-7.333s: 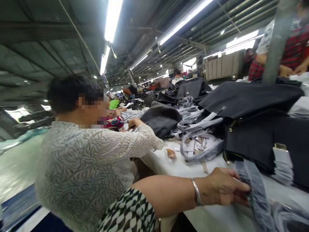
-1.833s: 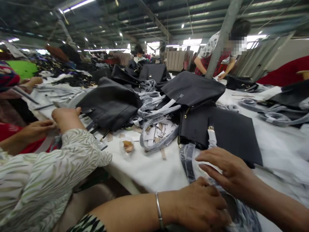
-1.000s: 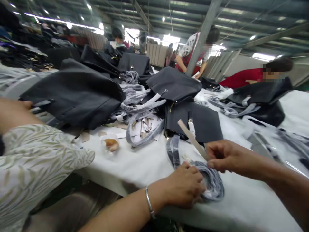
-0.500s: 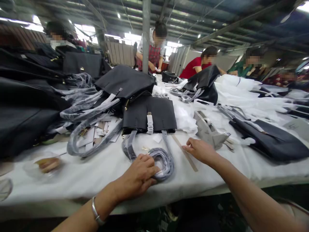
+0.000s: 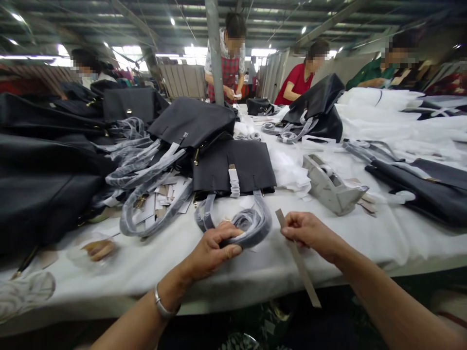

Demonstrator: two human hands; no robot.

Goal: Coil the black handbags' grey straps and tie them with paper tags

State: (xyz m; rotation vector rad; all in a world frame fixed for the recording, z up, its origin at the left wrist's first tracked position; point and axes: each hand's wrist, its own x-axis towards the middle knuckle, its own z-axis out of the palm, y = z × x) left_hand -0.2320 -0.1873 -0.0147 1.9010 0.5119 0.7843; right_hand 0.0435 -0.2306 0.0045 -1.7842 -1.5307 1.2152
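My left hand [image 5: 219,245] grips the near edge of a coiled strap [image 5: 257,233] in clear plastic wrap, its thumb below and fingers over the coil. Just behind lies a small black handbag [image 5: 237,165], its plastic-wrapped handles [image 5: 207,214] reaching down to the coil and white paper around its front tab. Between the pinched fingers of my right hand [image 5: 306,231] is a thin grey-brown cardboard strip [image 5: 304,274], slanting down past the table's front edge. The two hands are apart, with the strip to the right of the coil.
A grey tape dispenser [image 5: 332,187] stands beyond my right hand. More black bags [image 5: 193,121] and wrapped handles crowd the left; another bag [image 5: 426,187] lies right. Paper scraps [image 5: 164,199] and a plastic-wrapped food item [image 5: 98,250] lie left. Several people work across the white-covered table [image 5: 153,272].
My right hand has picked the cardboard strip up off the table and brought it nearer. My left hand has lifted the near edge of the coiled strap, gripping it with the thumb underneath.
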